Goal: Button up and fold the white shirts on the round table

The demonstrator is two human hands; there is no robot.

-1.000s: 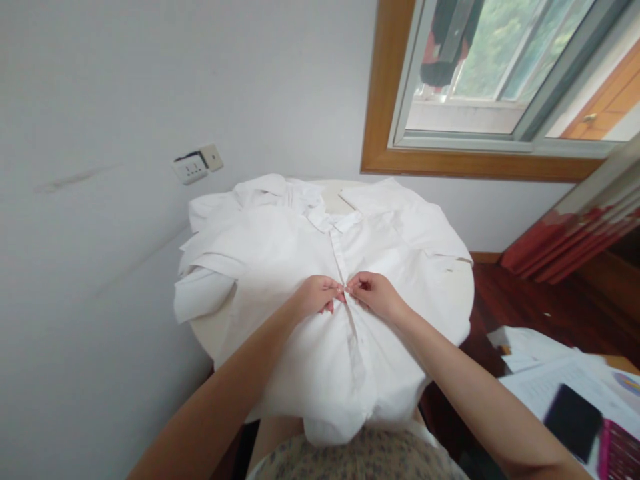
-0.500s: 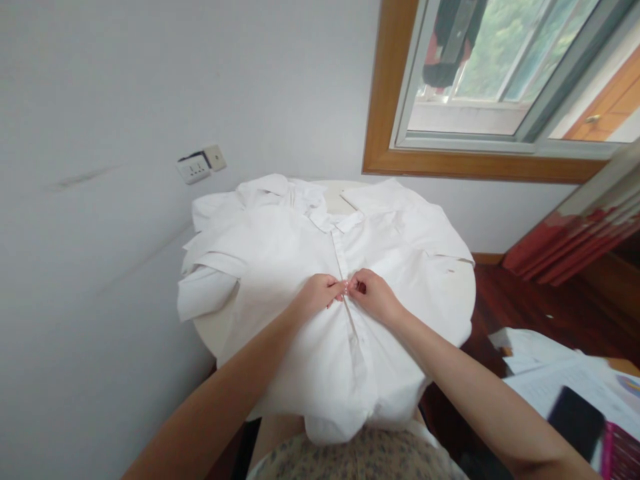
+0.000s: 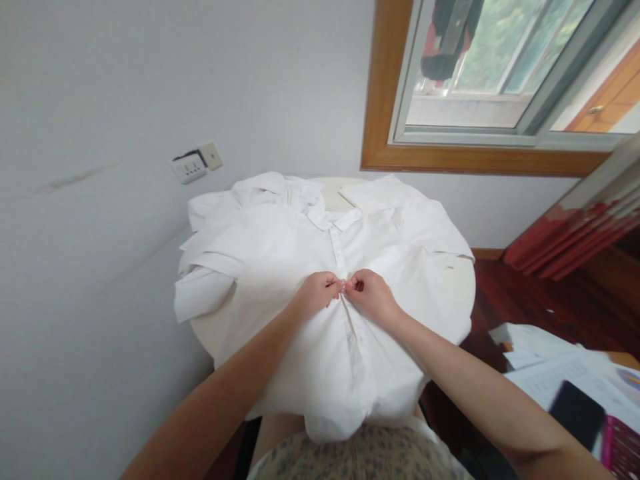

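Observation:
A white collared shirt (image 3: 280,247) lies spread over a round pale table (image 3: 457,303), its collar at the far side and its hem hanging over the near edge. My left hand (image 3: 320,290) pinches the front placket about halfway down. Close against it, fingertip to fingertip, my right hand (image 3: 370,291) pinches the placket's other edge. The cloth puckers between them. Below my hands the front gapes slightly. Whatever button lies between the fingertips is hidden.
More white cloth (image 3: 203,293) is bunched at the table's left. At lower right are papers (image 3: 545,373), a dark phone (image 3: 576,415) and a magenta-edged object (image 3: 623,447). A wall socket (image 3: 189,167) sits behind, with a wood-framed window (image 3: 480,158) and a curtain (image 3: 555,233) to the right.
Both hands stay pinched at the same spot on the placket, with only slight finger movement. The whole view has shifted a little.

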